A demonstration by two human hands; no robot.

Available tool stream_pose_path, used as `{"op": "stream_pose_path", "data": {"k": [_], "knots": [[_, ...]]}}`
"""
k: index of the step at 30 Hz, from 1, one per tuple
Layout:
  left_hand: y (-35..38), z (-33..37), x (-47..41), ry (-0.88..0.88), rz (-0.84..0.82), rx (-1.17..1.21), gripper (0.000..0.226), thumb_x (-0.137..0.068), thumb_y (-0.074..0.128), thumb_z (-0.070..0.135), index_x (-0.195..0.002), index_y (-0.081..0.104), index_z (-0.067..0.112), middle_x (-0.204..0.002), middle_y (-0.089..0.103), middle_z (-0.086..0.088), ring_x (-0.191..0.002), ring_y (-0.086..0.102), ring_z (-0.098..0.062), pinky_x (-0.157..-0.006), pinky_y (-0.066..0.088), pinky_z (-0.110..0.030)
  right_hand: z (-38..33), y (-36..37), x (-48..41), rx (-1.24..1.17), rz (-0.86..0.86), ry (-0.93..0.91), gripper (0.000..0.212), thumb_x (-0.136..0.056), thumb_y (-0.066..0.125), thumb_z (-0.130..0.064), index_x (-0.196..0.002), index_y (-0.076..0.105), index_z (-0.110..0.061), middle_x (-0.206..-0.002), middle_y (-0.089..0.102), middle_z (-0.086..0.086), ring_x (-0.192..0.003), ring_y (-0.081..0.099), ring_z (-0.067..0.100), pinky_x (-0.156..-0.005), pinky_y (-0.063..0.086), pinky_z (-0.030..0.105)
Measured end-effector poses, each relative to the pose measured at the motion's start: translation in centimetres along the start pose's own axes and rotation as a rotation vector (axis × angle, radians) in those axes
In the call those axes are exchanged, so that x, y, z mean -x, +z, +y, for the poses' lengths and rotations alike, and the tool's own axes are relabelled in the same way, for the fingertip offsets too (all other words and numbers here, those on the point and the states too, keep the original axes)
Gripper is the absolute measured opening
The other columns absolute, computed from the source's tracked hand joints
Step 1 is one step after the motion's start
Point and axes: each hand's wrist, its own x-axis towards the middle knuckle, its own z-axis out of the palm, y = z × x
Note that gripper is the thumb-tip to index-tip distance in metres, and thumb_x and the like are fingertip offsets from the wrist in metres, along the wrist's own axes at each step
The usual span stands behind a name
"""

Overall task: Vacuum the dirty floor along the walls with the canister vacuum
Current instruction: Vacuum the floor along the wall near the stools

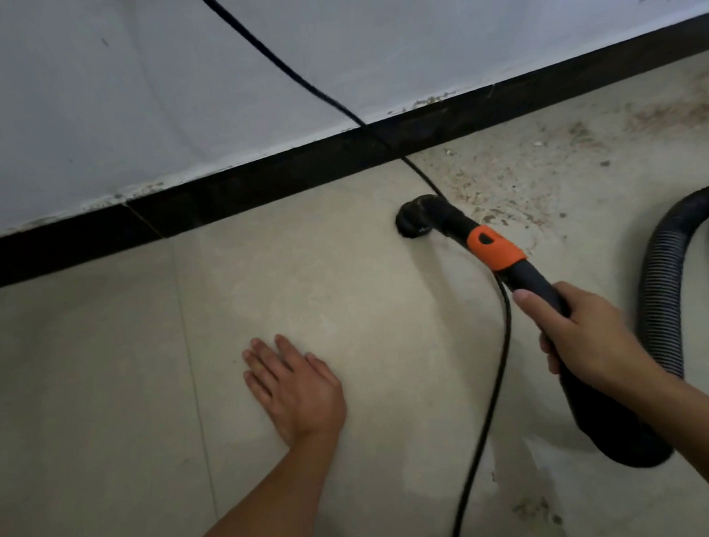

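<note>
Pale floor tiles (101, 366) meet a black skirting board (256, 183), grit (517, 175) spread rightward. The right hand (585, 333) wraps the rigid vacuum nozzle tube (497, 251), its mouth down near the skirting; the light, stiff tube probably steers best from there. The left hand (293, 388) lies flat, fingers spread. The ribbed hose (657, 291) looks floppy.

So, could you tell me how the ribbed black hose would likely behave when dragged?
The ribbed hose loops in a tight bend, so it probably flexes easily. Lying loose on the floor, it would likely trail behind the right hand and might snag the cord.
</note>
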Motion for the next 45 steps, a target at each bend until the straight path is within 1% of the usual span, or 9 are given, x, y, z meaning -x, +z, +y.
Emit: {"op": "stream_pose_path", "data": {"k": [6,12,16,20,29,32,35,37,45], "knots": [[-0.1,-0.2,-0.2,-0.016,-0.024,0.003,0.060,-0.089,0.033,0.028,-0.140,0.043,-0.003,-0.149,0.030,-0.031,-0.140,0.025,-0.045,-0.115,0.017,-0.053,-1.5,0.2,1.9,-0.027,-0.077,-0.017,0.044,-0.085,0.057,-0.064,-0.082,0.056,-0.021,-0.055,0.065,0.005,-0.040,0.063,0.021,-0.046,0.052,0.036],[0.2,-0.5,-0.2,0.003,0.011,0.052,0.056,-0.090,0.039,0.025,-0.137,0.044,-0.005,-0.148,0.031,-0.033,-0.139,0.025,-0.046,-0.114,0.017,-0.054,6.2,-2.5,12.9,0.659,0.004,-0.215,0.047,-0.078,0.035,-0.083,-0.091,0.046,-0.039,-0.045,0.045,-0.014,-0.039,0.053,0.012,-0.036,0.035,0.026],[0.3,-0.3,-0.2,0.015,0.001,0.071,0.052,-0.093,0.048,0.021,-0.139,0.042,-0.004,-0.149,0.028,-0.033,-0.141,0.022,-0.046,-0.115,0.014,-0.053,10.8,-6.6,17.2,0.650,0.018,-0.266,0.051,-0.083,0.035,-0.081,-0.094,0.058,-0.037,-0.050,0.058,-0.015,-0.038,0.059,0.013,-0.034,0.043,0.027],[0.3,-0.4,0.0,0.016,-0.007,0.073,0.052,-0.094,0.046,0.023,-0.139,0.041,-0.002,-0.150,0.027,-0.032,-0.141,0.021,-0.044,-0.116,0.013,-0.051,12.5,-9.1,17.9,0.552,0.178,-0.144,0.016,-0.082,0.053,-0.068,-0.091,0.048,-0.056,-0.048,0.052,-0.008,-0.039,0.053,0.018,-0.039,0.048,0.038],[-0.6,-1.7,0.2,0.078,-0.083,0.024,0.056,-0.097,0.042,0.026,-0.144,0.032,-0.002,-0.154,0.018,-0.031,-0.144,0.012,-0.044,-0.117,0.009,-0.052,16.1,-14.5,21.4,0.342,0.030,0.204,0.077,-0.058,0.042,-0.101,-0.091,0.065,-0.035,-0.060,0.067,0.002,-0.049,0.064,0.017,-0.048,0.051,0.031],[-1.7,-3.0,0.9,0.176,-0.176,-0.052,0.057,-0.098,0.042,0.028,-0.145,0.031,-0.002,-0.153,0.019,-0.031,-0.143,0.014,-0.045,-0.115,0.012,-0.051,17.6,-15.5,23.7,0.271,-0.092,0.228,0.081,-0.055,0.047,-0.100,-0.092,0.070,-0.032,-0.075,0.071,0.008,-0.065,0.068,0.023,-0.061,0.054,0.036],[-3.1,-3.4,2.8,0.252,-0.204,-0.112,0.052,-0.096,0.046,0.023,-0.140,0.038,-0.003,-0.150,0.025,-0.032,-0.141,0.018,-0.046,-0.113,0.017,-0.051,17.2,-15.9,25.5,0.310,-0.233,0.227,0.076,-0.059,0.050,-0.096,-0.093,0.070,-0.031,-0.068,0.068,0.006,-0.053,0.063,0.019,-0.050,0.050,0.031],[-3.6,-2.9,4.9,0.357,-0.194,-0.086,0.047,-0.094,0.048,0.018,-0.137,0.043,-0.002,-0.148,0.028,-0.032,-0.140,0.021,-0.045,-0.113,0.019,-0.050,16.8,-16.1,26.3,0.342,-0.237,0.204,0.068,-0.062,0.050,-0.094,-0.091,0.066,-0.034,-0.056,0.062,-0.002,-0.042,0.058,0.011,-0.044,0.045,0.025],[-4.0,-3.5,12.4,0.519,-0.320,-0.080,0.051,-0.098,0.042,0.023,-0.147,0.034,0.009,-0.156,0.021,-0.022,-0.145,0.015,-0.037,-0.118,0.013,-0.042,19.6,-16.2,29.6,0.523,-0.218,0.118,0.066,-0.060,0.040,-0.100,-0.088,0.059,-0.043,-0.059,0.061,-0.018,-0.049,0.061,0.004,-0.045,0.042,0.019]]}}
